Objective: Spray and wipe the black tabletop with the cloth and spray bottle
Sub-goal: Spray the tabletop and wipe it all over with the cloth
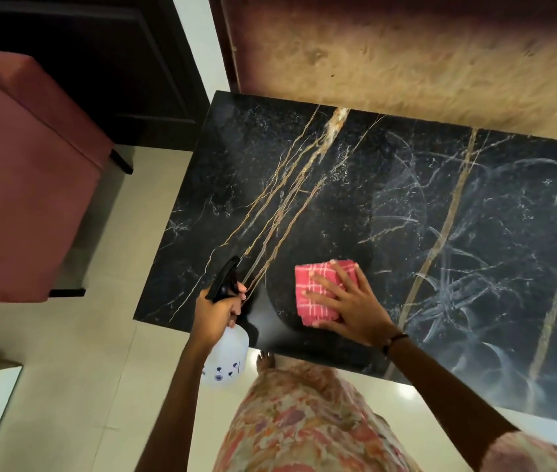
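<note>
Two bare hands are working over a black marble-patterned tabletop [355, 199], seen from above by a head-worn camera. One container is showing: a translucent white spray bottle [227, 356] with a black trigger head, hanging at lower centre-left of the frame, just past the tabletop's near left corner. Its contents are too faint to make out. Small dark printed marks are showing on its side.

Gold and white veins are running across the tabletop, and pale, hazy wipe streaks are covering its right half. A tan, rough-textured panel [406, 56] is filling the upper right of the frame, right behind the tabletop. A dusty pink upholstered seat [21, 185] with dark legs is sitting at the left, on pale glossy floor tiles [100, 335]. A dark cabinet front [83, 46] is occupying the upper left. A floral garment [304, 420] is filling the bottom centre.

The left hand [217, 311] is gripping the bottle's neck, fingers curled tight around the trigger head, nozzle pointing up and away over the tabletop. The right hand [352, 306] is lying flat with fingers spread wide, pressing a folded pink checked cloth [318, 291] onto the tabletop near its front edge, at centre frame. A dark band is circling the right wrist.
</note>
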Demonstrator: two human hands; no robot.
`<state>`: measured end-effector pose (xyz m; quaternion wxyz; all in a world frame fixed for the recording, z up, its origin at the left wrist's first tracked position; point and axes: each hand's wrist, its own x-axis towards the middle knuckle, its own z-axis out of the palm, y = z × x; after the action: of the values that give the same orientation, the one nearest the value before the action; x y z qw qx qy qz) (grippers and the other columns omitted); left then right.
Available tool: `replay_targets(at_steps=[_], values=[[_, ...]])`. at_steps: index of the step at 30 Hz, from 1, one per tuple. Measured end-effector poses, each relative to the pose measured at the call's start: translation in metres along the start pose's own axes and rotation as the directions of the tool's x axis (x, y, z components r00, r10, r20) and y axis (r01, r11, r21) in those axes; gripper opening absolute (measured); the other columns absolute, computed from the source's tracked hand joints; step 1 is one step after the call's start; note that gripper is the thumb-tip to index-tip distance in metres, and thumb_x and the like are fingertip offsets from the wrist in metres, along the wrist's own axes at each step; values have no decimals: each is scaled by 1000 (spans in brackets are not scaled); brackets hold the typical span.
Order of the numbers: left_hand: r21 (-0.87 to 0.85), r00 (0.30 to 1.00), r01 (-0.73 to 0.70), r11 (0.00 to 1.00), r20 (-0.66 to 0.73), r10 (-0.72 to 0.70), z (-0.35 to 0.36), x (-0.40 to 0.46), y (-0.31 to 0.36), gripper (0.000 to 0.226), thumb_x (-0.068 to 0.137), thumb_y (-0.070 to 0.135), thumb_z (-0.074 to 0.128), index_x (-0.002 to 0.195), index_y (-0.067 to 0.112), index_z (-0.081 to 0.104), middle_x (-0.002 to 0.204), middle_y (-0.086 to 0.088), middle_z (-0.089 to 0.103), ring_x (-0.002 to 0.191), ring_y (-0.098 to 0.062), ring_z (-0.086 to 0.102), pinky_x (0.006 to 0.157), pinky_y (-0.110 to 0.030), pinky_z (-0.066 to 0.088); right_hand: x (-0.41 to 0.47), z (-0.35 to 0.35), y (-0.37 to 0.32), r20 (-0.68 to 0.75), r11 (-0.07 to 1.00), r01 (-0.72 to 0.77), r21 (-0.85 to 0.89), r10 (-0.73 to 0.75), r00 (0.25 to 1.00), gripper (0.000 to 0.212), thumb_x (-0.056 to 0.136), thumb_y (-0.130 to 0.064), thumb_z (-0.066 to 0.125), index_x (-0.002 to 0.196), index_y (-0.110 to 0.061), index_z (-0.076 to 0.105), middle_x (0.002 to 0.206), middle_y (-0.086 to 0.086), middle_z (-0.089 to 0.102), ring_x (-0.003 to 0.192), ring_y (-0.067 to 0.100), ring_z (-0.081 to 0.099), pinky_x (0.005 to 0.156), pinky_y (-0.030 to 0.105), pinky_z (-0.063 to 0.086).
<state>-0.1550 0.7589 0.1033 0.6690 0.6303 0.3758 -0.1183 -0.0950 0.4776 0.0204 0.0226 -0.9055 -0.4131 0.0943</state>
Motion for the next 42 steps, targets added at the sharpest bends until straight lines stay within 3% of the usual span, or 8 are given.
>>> replay_targets(at_steps=[5, 11, 15, 23, 28, 32, 37, 42], values=[[-20, 1000, -9, 1000, -5, 9, -23, -11, -9, 35, 72, -20, 42, 79, 4, 66, 69, -10, 58, 36, -11, 35, 41, -22, 30, 64, -8, -46, 67, 951, -295, 97, 289, 955, 64, 89, -70, 24, 144, -39, 33, 158, 1, 23, 145, 39, 4, 108, 73, 3], [33, 1000, 1, 999, -15, 0, -58, -15, -23, 33, 71, -20, 43, 81, 2, 67, 70, -11, 60, 42, -15, 38, 41, -22, 33, 62, 8, -125, 51, 997, -41, 57, 38, 998, 64, 90, -71, 26, 145, -39, 30, 157, 1, 25, 144, 40, 11, 108, 71, 11], [42, 1000, 11, 999, -17, -10, -75, -20, -26, 33, 70, -19, 43, 80, 1, 66, 71, -12, 59, 43, -13, 39, 42, -21, 31, 7, 19, -103, 0, 997, 79, 3, -79, 997, 64, 89, -73, 28, 146, -45, 20, 157, -2, 17, 146, 38, 7, 112, 67, 8], [26, 1000, -17, 1000, -22, 17, -94, -34, -35, 27, 72, -16, 47, 84, -2, 66, 78, -20, 56, 44, -13, 38, 41, -22, 31, 74, 0, -127, 84, 959, -268, 95, 260, 962, 65, 89, -70, 25, 146, -39, 28, 158, 2, 22, 145, 41, 4, 108, 72, 8], [69, 998, -57, 996, -17, 58, -98, -34, -38, 25, 52, 2, 51, 74, -2, 62, 75, -21, 53, 48, -21, 37, 42, -24, 32, 91, 9, -186, 52, 993, -90, 71, 87, 995, 64, 88, -70, 27, 143, -38, 33, 154, 2, 31, 143, 43, 15, 108, 72, 10], [77, 999, -49, 996, 16, 48, -92, -32, -36, 26, 66, -13, 48, 79, 1, 66, 75, -17, 58, 42, -16, 35, 39, -22, 31, 34, 19, -168, 7, 999, -6, 49, 6, 1000, 62, 91, -69, 25, 146, -41, 23, 157, -1, 25, 145, 38, 13, 111, 66, 8], [112, 998, -23, 993, 60, 17, -81, -28, -33, 34, 71, -20, 41, 77, 4, 66, 72, -9, 60, 41, -14, 38, 38, -21, 31, -41, 14, -92, 0, 983, -183, 7, 183, 983, 62, 93, -68, 19, 148, -40, 18, 156, 2, 26, 145, 38, 10, 111, 63, 9], [147, 997, -31, 989, 76, 20, -65, -33, -32, 34, 73, -18, 44, 80, 6, 68, 73, -11, 60, 48, -17, 40, 40, -23, 35, -10, -1, -65, 66, 892, -439, 106, 434, 898, 64, 91, -70, 14, 148, -40, 15, 159, -1, 13, 146, 36, -2, 112, 66, -3]])
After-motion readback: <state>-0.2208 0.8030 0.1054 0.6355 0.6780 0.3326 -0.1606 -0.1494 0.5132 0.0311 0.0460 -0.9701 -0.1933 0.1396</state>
